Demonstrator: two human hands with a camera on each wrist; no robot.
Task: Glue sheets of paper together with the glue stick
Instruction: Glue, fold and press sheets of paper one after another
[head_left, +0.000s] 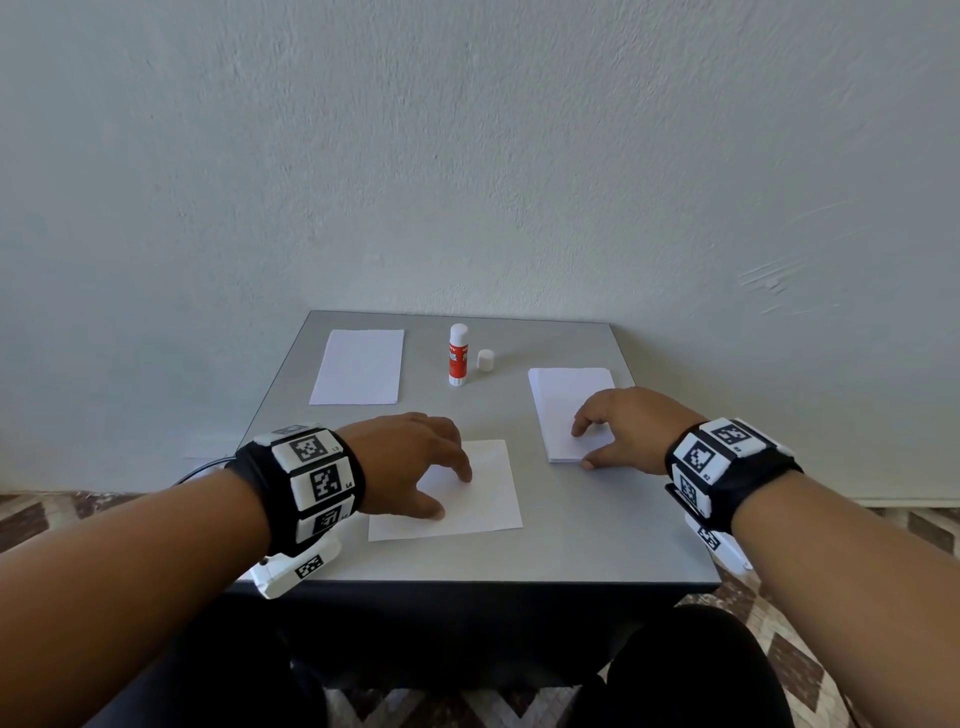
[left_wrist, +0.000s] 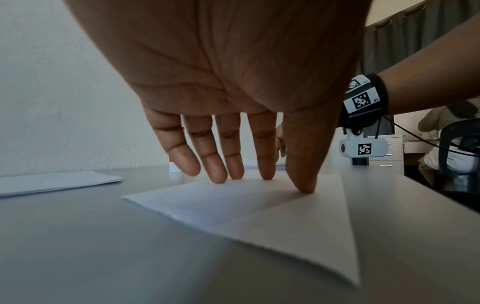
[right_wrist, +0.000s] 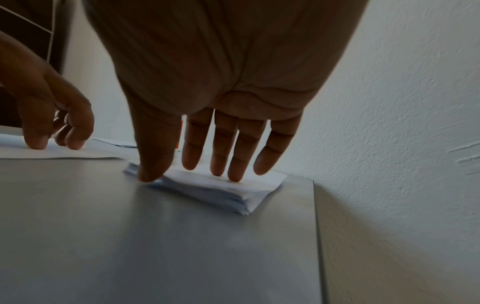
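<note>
A single white sheet (head_left: 483, 499) (left_wrist: 259, 209) lies near the table's front. My left hand (head_left: 415, 462) (left_wrist: 249, 176) rests on it with straight fingers and thumb pressing it down. To the right sits a stack of white sheets (head_left: 566, 400) (right_wrist: 223, 191). My right hand (head_left: 613, 431) (right_wrist: 205, 172) touches the stack's top with straight fingers, its thumb at the stack's near edge. The red and white glue stick (head_left: 458, 354) stands uncapped at the back centre, with its white cap (head_left: 485, 360) beside it.
Another white sheet (head_left: 358, 366) (left_wrist: 52, 182) lies at the back left of the grey table (head_left: 597, 540). A pale wall rises right behind the table. In the left wrist view a seated person (left_wrist: 446, 142) is off to the right.
</note>
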